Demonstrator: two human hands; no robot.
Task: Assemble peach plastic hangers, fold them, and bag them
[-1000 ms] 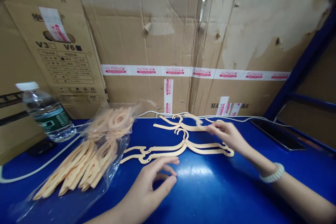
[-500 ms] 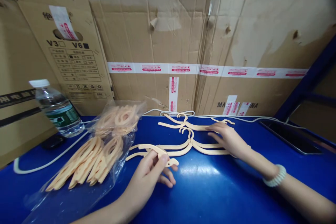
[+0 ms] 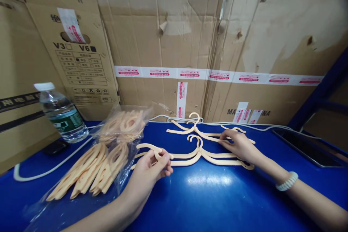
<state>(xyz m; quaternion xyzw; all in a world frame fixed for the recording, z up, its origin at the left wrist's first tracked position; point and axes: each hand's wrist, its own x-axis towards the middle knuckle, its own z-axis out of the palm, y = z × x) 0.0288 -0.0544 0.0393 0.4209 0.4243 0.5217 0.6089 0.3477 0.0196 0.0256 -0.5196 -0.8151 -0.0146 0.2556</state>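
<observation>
Several thin peach plastic hangers [image 3: 199, 152] lie on the blue table [image 3: 212, 195] in front of cardboard boxes. My left hand [image 3: 150, 170] is closed, pinching the left end of one hanger [image 3: 154, 149] between thumb and fingers. My right hand [image 3: 239, 145] rests fingers-down on the right arms of the hangers, pressing them against the table, its fingers curled over a farther hanger [image 3: 190, 128]. A white bead bracelet [image 3: 286, 182] sits on my right wrist.
A clear plastic bag of more peach hangers [image 3: 103, 159] lies at left. A water bottle [image 3: 61, 114] stands by a white cable [image 3: 49, 168] and a dark phone [image 3: 56, 147]. Cardboard boxes [image 3: 176, 43] wall the back. Another dark phone [image 3: 307, 146] lies at right.
My left hand went from hovering open to pinching the hanger's left end and lifting it slightly. My right hand shifted down onto the hangers' right arms. The view drifted left.
</observation>
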